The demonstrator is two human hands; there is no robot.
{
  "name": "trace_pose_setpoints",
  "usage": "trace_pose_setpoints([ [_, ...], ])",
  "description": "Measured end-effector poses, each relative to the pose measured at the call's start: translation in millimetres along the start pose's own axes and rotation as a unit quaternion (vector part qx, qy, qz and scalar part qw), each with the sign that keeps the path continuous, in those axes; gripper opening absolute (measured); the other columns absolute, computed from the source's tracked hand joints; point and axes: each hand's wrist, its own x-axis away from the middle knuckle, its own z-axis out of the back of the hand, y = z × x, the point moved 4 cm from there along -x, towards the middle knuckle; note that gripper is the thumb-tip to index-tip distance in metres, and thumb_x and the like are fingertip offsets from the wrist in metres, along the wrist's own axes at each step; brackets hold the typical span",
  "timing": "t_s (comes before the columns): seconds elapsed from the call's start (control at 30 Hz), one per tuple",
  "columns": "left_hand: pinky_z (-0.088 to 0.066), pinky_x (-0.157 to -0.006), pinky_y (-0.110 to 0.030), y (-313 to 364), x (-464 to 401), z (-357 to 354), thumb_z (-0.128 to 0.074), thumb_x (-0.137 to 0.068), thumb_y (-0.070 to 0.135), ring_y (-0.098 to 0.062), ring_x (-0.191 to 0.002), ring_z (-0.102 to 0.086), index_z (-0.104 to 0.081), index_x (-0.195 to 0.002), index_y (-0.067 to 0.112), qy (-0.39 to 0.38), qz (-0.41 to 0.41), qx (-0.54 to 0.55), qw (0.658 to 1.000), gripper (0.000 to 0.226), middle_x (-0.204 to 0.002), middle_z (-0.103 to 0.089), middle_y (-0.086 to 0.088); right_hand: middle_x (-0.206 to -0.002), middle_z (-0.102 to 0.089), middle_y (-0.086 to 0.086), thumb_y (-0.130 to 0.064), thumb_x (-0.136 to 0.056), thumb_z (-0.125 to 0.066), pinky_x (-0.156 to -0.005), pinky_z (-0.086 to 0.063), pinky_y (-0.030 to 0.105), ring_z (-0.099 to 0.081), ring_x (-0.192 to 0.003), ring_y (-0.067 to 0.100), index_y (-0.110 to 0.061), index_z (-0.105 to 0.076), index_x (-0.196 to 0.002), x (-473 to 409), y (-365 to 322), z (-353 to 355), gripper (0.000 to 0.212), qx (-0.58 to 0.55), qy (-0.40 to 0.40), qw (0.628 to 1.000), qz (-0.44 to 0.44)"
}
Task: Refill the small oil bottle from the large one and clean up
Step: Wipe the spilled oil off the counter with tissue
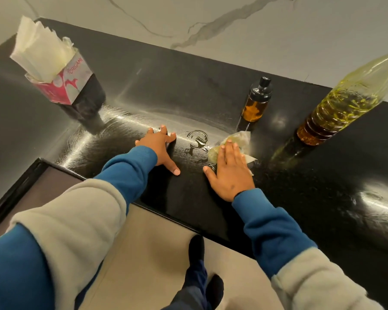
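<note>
Right hand (230, 173) is pressing a napkin (238, 142) flat, grip released, beside the oil spill (197, 139) on the desk (323, 186); sweeping leftward over it, left hand (161, 146) bracing flat, should lift the oil; small bottle (255, 101) and large bottle (341, 106) are standing just behind

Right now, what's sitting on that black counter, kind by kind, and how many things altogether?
Oil bottles: 2, small and large
Napkin packs: 1
Used napkins, under the right hand: 1
Oil spills: 1
Total: 5

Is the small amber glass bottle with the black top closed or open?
Closed: the small amber glass bottle stands upright and its black top sits on its neck.
</note>
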Motion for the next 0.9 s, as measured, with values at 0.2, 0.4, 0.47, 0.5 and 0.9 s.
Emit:
trace_pose_setpoints([
  [0.2,-0.04,-0.109,-0.066,1.5,-8.0,2.0,-0.095,-0.041,0.063,-0.039,-0.15,-0.018,-0.034,-0.155,0.03,0.0,-0.005,-0.03,1.0,0.133,-0.162,-0.024,0.001,-0.165,0.018,0.007,-0.059,-0.1,-0.026,-0.125,0.004,0.044,0.018,-0.152,0.023,-0.013,0.003,-0.159,18.2,-27.3,-10.4,0.081,-0.024,-0.015,0.995,0.095],
  [0.4,-0.038,-0.11,-0.067,-2.1,-10.2,-0.1,-0.095,-0.039,0.064,-0.037,-0.153,-0.014,-0.029,-0.158,0.031,-0.004,0.008,-0.015,1.0,0.14,-0.168,-0.018,0.0,-0.166,0.017,0.007,-0.061,-0.1,-0.021,-0.125,0.003,0.041,0.018,-0.152,0.021,-0.014,0.004,-0.159,37.2,-10.4,-12.8,0.08,-0.002,-0.02,0.996,0.083],
  [0.47,-0.037,-0.112,-0.067,-0.3,-9.2,0.5,-0.095,-0.044,0.061,-0.038,-0.154,-0.012,-0.028,-0.158,0.032,-0.006,0.003,-0.028,1.0,0.136,-0.169,-0.011,0.001,-0.165,0.018,0.009,-0.06,-0.1,-0.022,-0.125,0.003,0.041,0.017,-0.152,0.023,-0.012,0.004,-0.159,30.2,-3.9,-7.1,0.08,0.003,-0.011,0.998,0.057],
  [0.5,-0.036,-0.112,-0.067,1.1,-8.4,1.2,-0.095,-0.045,0.06,-0.038,-0.154,-0.012,-0.027,-0.158,0.032,-0.006,0.003,-0.03,1.0,0.135,-0.17,-0.009,0.001,-0.165,0.018,0.009,-0.06,-0.1,-0.023,-0.125,0.003,0.041,0.016,-0.152,0.023,-0.012,0.004,-0.159,23.7,-1.6,-4.2,0.081,0.001,-0.008,0.999,0.045],
  [0.9,-0.032,-0.115,-0.067,1.1,-10.5,-0.6,-0.095,-0.045,0.06,-0.038,-0.156,-0.005,-0.024,-0.16,0.033,-0.001,0.015,-0.034,0.999,0.138,-0.171,-0.007,0.002,-0.167,0.012,0.008,-0.048,-0.101,-0.029,-0.124,0.005,0.04,0.013,-0.153,0.023,-0.012,0.0,-0.159,-33.8,-55.6,-1.5,0.074,-0.029,-0.008,0.993,0.112],
])
